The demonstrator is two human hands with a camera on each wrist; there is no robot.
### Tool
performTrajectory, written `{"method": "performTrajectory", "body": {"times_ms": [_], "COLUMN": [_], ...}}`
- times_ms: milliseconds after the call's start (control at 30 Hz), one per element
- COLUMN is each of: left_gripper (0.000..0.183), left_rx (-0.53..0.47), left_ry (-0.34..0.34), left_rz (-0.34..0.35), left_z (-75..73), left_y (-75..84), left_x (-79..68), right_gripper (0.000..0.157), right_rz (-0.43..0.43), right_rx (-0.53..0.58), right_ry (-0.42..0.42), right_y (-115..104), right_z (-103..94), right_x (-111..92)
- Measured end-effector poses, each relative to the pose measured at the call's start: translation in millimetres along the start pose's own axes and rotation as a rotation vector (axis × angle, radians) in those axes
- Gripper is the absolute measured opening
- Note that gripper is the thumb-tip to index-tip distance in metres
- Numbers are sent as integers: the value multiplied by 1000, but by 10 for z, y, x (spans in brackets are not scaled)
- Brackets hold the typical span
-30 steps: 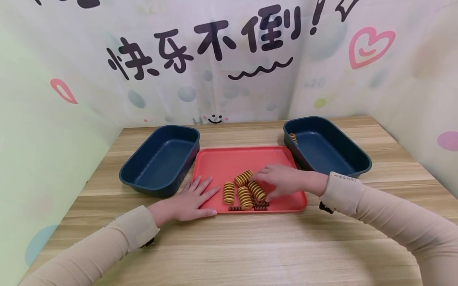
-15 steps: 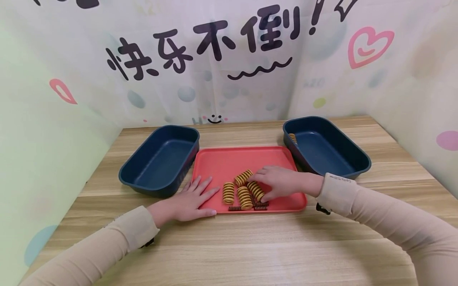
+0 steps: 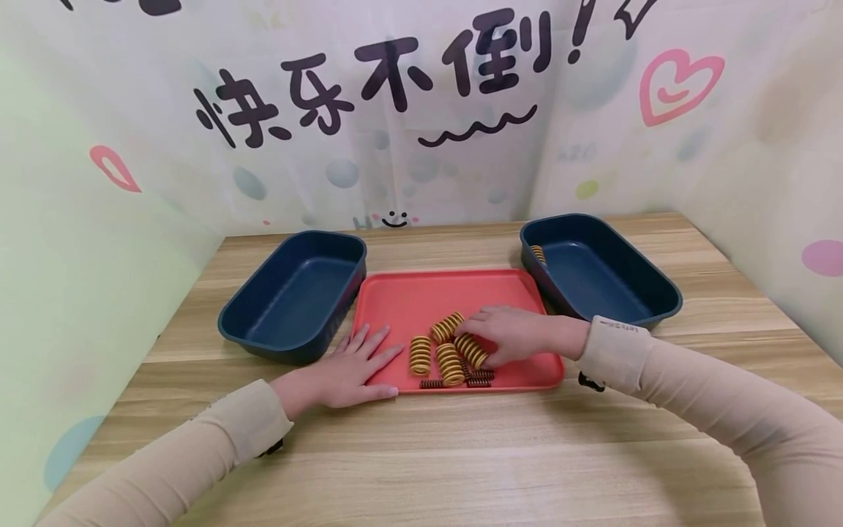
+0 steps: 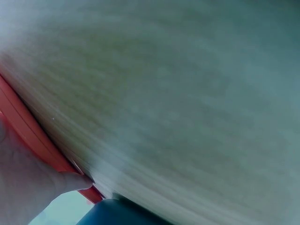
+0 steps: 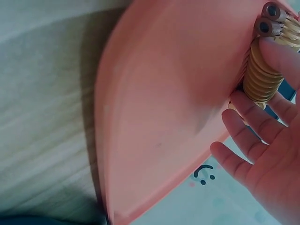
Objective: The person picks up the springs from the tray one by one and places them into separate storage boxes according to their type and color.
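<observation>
My right hand pinches a yellow coil spring on the red tray. In the right wrist view the thumb sits at one end of this spring and a fingertip at the other. Beside it lie a yellow spring behind, another in front and a third to the left. Several thin dark springs lie along the tray's front edge, partly hidden. My left hand rests with spread fingers over the tray's left front corner; its thumb shows against the rim in the left wrist view.
A blue bin stands at the tray's left. On the right, a second blue bin has a yellow spring at its far left inner wall. Wooden tabletop extends in front, and a printed curtain hangs behind.
My right hand has shifted slightly left, and its thumb and fingers have come together on the yellow spring's ends. The left hand stays where it was.
</observation>
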State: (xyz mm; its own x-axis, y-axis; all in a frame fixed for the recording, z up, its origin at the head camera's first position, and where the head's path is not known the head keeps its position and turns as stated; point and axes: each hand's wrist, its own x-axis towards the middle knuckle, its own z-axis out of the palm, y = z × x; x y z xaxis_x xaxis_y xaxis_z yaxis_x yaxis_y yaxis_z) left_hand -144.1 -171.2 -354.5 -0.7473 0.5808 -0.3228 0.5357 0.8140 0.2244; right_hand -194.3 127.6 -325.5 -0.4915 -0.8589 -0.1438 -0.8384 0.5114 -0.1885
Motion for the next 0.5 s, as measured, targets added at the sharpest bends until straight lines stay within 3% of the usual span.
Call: {"method": "performTrajectory", "body": {"times_ms": [500], "left_gripper": [77], "left_rx": [5], "left_ry": [2], "left_rz": [1], "left_z": [2], "left_y": [-5], "left_x": [5], "right_gripper": [57], "right_rz": [-2], "right_rx": [-52], "right_ry": [-58], "right_y": [44], "right_z": [-93], "right_x": [-8]}}
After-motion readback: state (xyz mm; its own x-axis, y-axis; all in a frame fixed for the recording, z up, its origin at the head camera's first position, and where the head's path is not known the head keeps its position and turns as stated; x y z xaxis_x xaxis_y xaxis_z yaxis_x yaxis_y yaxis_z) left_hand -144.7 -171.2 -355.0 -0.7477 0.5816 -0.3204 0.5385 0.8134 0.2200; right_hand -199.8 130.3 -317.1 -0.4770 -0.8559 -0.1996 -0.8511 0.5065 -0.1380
